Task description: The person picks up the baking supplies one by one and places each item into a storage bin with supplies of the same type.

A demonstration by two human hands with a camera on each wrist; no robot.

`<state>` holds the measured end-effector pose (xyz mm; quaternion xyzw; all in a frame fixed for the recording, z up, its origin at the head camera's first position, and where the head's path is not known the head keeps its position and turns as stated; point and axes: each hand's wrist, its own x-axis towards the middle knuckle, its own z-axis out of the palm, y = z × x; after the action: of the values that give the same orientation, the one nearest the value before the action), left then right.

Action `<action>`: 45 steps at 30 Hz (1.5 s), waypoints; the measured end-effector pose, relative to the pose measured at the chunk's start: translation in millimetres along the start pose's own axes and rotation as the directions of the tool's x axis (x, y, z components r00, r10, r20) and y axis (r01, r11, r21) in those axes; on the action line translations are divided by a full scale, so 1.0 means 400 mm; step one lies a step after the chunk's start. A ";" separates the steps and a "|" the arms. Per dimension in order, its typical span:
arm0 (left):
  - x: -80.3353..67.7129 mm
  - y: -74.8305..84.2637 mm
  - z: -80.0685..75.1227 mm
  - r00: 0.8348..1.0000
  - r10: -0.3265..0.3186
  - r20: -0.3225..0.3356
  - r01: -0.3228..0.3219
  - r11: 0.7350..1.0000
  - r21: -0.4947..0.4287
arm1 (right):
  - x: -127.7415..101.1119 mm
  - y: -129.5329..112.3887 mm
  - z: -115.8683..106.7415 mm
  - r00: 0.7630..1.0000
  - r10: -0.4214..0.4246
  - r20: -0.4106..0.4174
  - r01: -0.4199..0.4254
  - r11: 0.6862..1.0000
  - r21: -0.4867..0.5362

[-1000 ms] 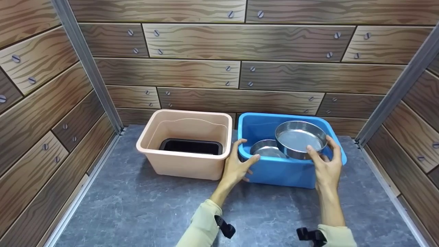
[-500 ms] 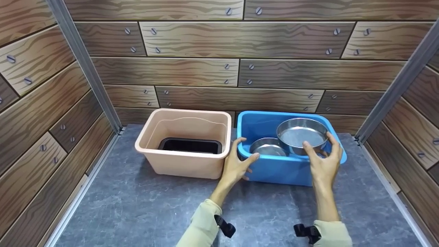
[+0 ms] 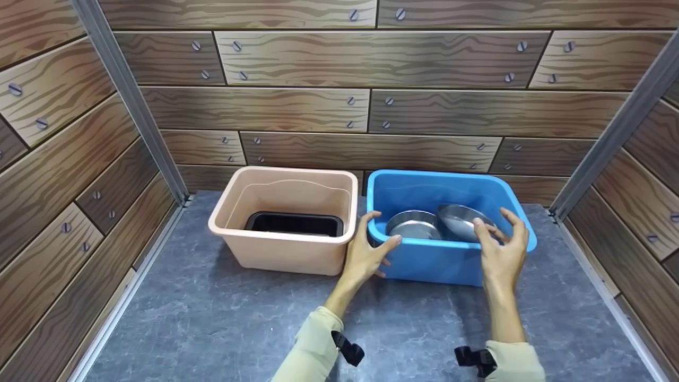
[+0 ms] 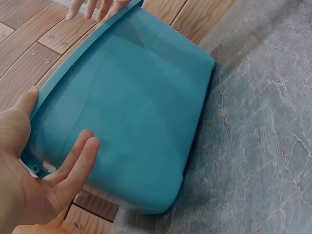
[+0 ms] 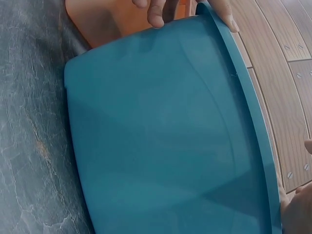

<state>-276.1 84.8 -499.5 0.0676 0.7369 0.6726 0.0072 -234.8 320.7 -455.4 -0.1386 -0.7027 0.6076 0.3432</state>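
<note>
A blue plastic tub (image 3: 440,174) stands on the grey table, with two steel bowls in it. One steel bowl (image 3: 412,225) lies flat at the left. The other steel bowl (image 3: 457,218) lies tilted to its right. My left hand (image 3: 365,254) rests on the tub's front left corner, thumb on the rim. In the left wrist view its fingers (image 4: 80,151) lie straight on the tub's wall (image 4: 141,97). My right hand (image 3: 501,252) hovers at the front right rim, fingers spread, holding nothing. The right wrist view is filled by the tub's wall (image 5: 161,136).
A beige tub (image 3: 284,175) stands just left of the blue one, with a black tray (image 3: 294,224) on its bottom. Wood-patterned walls close in the back and both sides. The grey table (image 3: 223,318) stretches toward me.
My right hand lowered the steel bowl into the blue tub and let it go; the bowl now lies tilted inside. My left hand has stayed on the corner.
</note>
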 end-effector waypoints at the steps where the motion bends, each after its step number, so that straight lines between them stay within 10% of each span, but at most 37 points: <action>1: 0.000 0.001 0.000 1.000 0.003 0.000 -0.003 1.000 0.002 | 0.001 0.000 -0.001 1.000 0.004 0.002 -0.004 1.000 0.007; 31: -0.020 0.004 -0.002 0.999 0.019 0.038 -0.017 0.998 -0.053 | -0.034 0.000 -0.015 0.985 -0.110 0.134 0.087 0.982 0.168; 45: -0.092 0.006 -0.069 0.996 0.056 0.071 -0.035 0.962 -0.269 | -0.078 -0.008 -0.046 0.976 -0.134 0.169 0.098 0.973 0.208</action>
<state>-242.2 53.6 -497.7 0.1090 0.6368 0.7627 0.0296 -199.3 314.8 -461.5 -0.0060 -0.6738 0.6638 0.3245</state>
